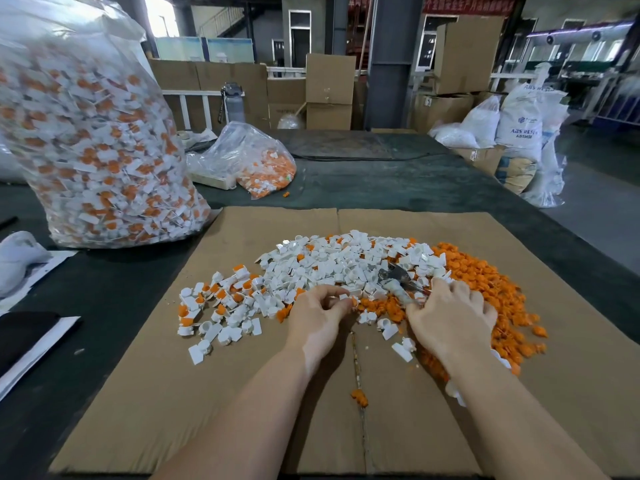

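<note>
A heap of small white plastic parts (332, 265) lies on a flat cardboard sheet (173, 393), with a heap of orange caps (485, 282) to its right. Joined white-and-orange pieces (214, 303) lie scattered to the left. My left hand (317, 315) pinches a small white-and-orange piece (350, 301) at its fingertips. My right hand (450, 317) rests on the orange caps with curled fingers around the handle of metal pliers (398, 278), whose jaws point up-left over the white parts.
A tall clear bag (93, 133) full of joined pieces stands at the left. A smaller bag (256, 161) lies further back on the dark table (398, 181). A loose orange cap (359, 398) sits on the cardboard seam. Cardboard boxes and white sacks (519, 116) stand behind.
</note>
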Available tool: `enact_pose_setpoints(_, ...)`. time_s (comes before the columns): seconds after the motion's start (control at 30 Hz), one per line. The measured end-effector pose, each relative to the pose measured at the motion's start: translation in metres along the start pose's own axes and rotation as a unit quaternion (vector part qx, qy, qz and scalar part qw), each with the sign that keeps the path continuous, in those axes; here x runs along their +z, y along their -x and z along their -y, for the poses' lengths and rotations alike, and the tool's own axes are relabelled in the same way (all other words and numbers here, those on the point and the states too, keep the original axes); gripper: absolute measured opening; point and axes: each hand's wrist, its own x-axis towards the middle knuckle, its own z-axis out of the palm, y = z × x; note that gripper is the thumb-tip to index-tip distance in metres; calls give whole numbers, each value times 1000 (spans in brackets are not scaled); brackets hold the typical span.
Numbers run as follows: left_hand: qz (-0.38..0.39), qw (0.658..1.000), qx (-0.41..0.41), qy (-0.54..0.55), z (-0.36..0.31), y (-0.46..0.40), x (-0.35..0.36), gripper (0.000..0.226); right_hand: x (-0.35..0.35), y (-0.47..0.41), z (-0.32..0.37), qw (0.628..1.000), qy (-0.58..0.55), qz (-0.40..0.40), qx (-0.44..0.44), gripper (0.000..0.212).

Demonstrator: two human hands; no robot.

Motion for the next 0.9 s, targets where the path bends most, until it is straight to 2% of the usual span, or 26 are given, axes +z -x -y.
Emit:
enact_pose_setpoints(0.07,1,1000,-8,15,-1,-1,1,7,-4,-9,-3,995,17,93,17,56)
enact_pose_setpoints(0.13,3,1000,-16,20,-3,-2,2,4,-6,-14,-2,990,35,136,11,54)
enact_pose_setpoints(0.23,1,999,-25,29,-4,-3,2,4,-8,-16,-2,991,45,128,-10,40)
enact_pose_setpoints(0.4,-14,996,-50,74,-10,-9,-3,8,-19,-13,3,996,41,65,-45,41)
enact_pose_setpoints(0.5,-28,990,-72,119,-15,-13,-7,13,-32,-8,10,994,-47,56,-86,31)
enact_pose_setpoints(0.57,-34,986,-83,144,-19,-16,-9,8,-41,-5,15,978,-125,121,-113,29)
enact_pose_setpoints(0.63,-39,982,-89,164,-24,-18,-11,5,-50,-1,20,944,-223,214,-117,28)
enact_pose_setpoints(0.7,-46,981,-90,168,-27,-20,-11,5,-55,4,23,913,-275,281,-106,25)
enact_pose_setpoints(0.83,-58,981,-92,158,-31,-22,-13,5,-59,11,28,861,-342,371,-66,23)
enact_pose_setpoints(0.9,-66,980,-96,159,-31,-23,-14,7,-60,12,28,853,-350,383,-62,23)
